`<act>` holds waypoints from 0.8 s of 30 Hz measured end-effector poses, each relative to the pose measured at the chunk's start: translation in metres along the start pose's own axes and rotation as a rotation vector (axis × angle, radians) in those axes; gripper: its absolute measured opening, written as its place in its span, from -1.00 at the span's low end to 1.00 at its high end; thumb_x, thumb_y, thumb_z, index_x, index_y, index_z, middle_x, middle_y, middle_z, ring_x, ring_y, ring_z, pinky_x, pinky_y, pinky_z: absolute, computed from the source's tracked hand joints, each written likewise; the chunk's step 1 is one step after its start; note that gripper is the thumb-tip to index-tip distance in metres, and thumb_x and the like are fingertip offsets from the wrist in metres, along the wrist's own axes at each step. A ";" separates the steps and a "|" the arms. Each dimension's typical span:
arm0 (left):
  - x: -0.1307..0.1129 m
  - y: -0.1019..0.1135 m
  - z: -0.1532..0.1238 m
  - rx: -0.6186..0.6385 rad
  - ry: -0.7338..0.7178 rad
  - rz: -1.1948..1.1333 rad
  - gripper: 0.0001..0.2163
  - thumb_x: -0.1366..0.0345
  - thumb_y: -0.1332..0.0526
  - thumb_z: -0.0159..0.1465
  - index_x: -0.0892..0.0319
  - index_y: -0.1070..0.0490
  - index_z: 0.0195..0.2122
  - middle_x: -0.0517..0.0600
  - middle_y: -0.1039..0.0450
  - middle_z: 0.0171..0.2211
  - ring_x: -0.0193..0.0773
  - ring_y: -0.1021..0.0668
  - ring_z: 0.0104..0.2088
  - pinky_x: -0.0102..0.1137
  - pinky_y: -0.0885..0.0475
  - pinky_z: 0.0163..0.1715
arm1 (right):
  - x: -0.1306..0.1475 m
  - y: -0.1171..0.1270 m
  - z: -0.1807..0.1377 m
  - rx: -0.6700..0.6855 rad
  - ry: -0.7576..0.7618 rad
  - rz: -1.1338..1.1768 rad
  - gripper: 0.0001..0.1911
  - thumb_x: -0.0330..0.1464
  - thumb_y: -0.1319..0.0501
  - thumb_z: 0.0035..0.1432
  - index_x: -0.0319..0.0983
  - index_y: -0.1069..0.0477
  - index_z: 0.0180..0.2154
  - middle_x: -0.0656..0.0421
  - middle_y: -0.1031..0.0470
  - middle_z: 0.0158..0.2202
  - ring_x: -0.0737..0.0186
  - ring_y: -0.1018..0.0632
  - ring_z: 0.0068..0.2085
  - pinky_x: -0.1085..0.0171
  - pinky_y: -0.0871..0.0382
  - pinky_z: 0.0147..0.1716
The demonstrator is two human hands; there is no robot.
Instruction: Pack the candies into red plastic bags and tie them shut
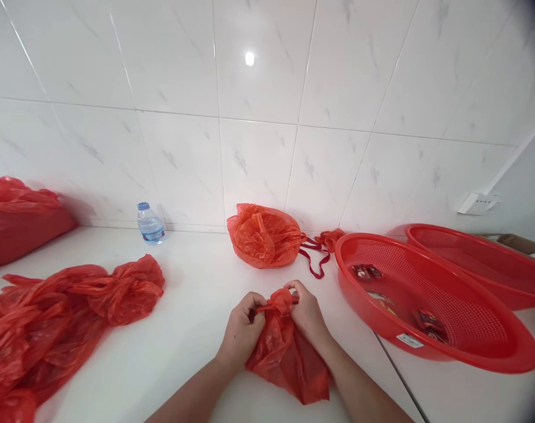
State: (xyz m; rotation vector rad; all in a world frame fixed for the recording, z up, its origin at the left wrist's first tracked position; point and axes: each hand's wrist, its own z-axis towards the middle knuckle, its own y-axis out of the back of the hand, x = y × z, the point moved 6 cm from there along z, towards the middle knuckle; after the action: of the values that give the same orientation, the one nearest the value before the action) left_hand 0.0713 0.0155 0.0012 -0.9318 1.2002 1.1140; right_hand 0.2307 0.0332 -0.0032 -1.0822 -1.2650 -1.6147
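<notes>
A crumpled red plastic bag (289,361) lies on the white table directly in front of me, its gathered top between my two hands. My left hand (243,329) pinches the left side of that top with thumb and bent fingers. On the other side, my right hand (309,314) grips the right side, fingertips curled over the plastic. The gathered part stands up between the hands, while the lower part spreads toward me. What is inside the bag cannot be made out. Just beyond the hands sits a red basket (289,252) with orange-red plastic bags bunched in it.
At right, a large red perforated basket (430,282) holds several small packets (428,322); a second red basket (492,258) stands behind it. Left are heaped red bags (73,299), a water bottle (150,225) and a bulky red bag (23,223). A dark red strap (314,267) lies behind.
</notes>
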 end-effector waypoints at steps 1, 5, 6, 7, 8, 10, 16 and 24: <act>-0.001 -0.001 -0.002 0.002 -0.034 0.072 -0.84 0.48 -0.01 0.10 0.13 -0.28 -0.35 -0.10 -0.43 -0.38 -0.35 -0.46 -0.41 -0.47 -0.35 -0.42 | 0.000 0.000 0.001 0.014 0.016 0.004 -0.76 -0.45 -0.15 -0.14 -0.16 -0.38 -0.32 0.28 -0.45 -0.50 0.27 -0.46 -0.44 0.32 -0.29 -0.42; -0.008 -0.004 -0.006 0.006 -0.173 0.330 -0.80 0.55 0.02 0.04 0.12 -0.25 -0.41 -0.11 -0.43 -0.38 -0.34 -0.44 -0.40 -0.44 -0.34 -0.36 | 0.003 -0.002 0.001 0.149 0.001 0.235 -0.73 -0.49 -0.09 -0.17 -0.22 -0.47 -0.37 0.21 -0.51 -0.41 0.26 -0.48 -0.38 0.31 -0.31 -0.34; -0.009 -0.005 -0.006 0.005 -0.202 0.369 -0.79 0.56 0.02 0.03 0.11 -0.24 -0.42 -0.11 -0.42 -0.38 -0.34 -0.44 -0.39 -0.43 -0.34 -0.35 | 0.003 -0.003 -0.001 0.207 -0.022 0.309 -0.73 -0.50 -0.09 -0.17 -0.23 -0.48 -0.37 0.20 -0.51 -0.41 0.26 -0.48 -0.37 0.31 -0.31 -0.33; -0.011 -0.005 -0.006 0.002 -0.232 0.397 -0.79 0.57 0.02 0.02 0.11 -0.24 -0.42 -0.11 -0.42 -0.37 -0.33 -0.44 -0.36 -0.43 -0.35 -0.33 | 0.004 -0.005 -0.003 0.273 -0.050 0.385 -0.73 -0.50 -0.10 -0.16 -0.24 -0.49 -0.36 0.19 -0.52 -0.40 0.26 -0.48 -0.37 0.30 -0.32 -0.32; -0.014 -0.004 -0.006 -0.004 -0.264 0.416 -0.79 0.57 0.02 0.02 0.11 -0.23 -0.42 -0.10 -0.42 -0.34 -0.32 -0.45 -0.33 -0.42 -0.36 -0.30 | 0.004 -0.007 -0.005 0.340 -0.081 0.464 -0.73 -0.49 -0.13 -0.15 -0.25 -0.49 -0.34 0.17 -0.52 -0.37 0.26 -0.49 -0.35 0.29 -0.32 -0.30; -0.018 -0.001 -0.006 -0.029 -0.331 0.439 -0.80 0.57 0.00 0.05 0.11 -0.24 -0.42 -0.06 -0.41 -0.25 -0.30 -0.46 -0.24 -0.39 -0.36 -0.22 | 0.005 -0.007 -0.008 0.432 -0.135 0.624 -0.68 -0.44 -0.20 -0.12 -0.23 -0.47 -0.22 0.14 -0.53 -0.28 0.23 -0.51 -0.30 0.25 -0.34 -0.24; -0.030 0.025 -0.007 -0.184 -0.465 0.520 -0.85 0.48 -0.02 0.20 0.10 -0.29 -0.38 0.02 -0.36 -0.10 -0.22 -0.42 -0.06 -0.30 -0.34 -0.08 | -0.013 0.037 0.011 0.005 -0.017 0.263 -0.71 -0.19 -0.19 -0.01 -0.24 -0.48 -0.29 0.09 -0.52 -0.33 0.16 -0.51 -0.31 0.15 -0.37 -0.23; -0.025 0.065 -0.005 -0.461 -0.292 0.316 -0.96 0.34 -0.04 0.26 0.10 -0.22 -0.35 -0.02 -0.37 -0.21 -0.23 -0.44 -0.15 -0.29 -0.35 -0.11 | -0.023 0.073 0.019 -0.318 0.093 -0.128 -0.82 -0.30 -0.12 -0.01 -0.15 -0.49 -0.41 0.12 -0.46 -0.30 0.12 -0.43 -0.23 0.14 -0.24 -0.12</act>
State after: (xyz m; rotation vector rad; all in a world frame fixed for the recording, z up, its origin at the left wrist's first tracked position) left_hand 0.0070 0.0217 0.0264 -0.8951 0.8811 1.7665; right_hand 0.3087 0.0401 -0.0010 -1.1177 -1.0568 -1.9897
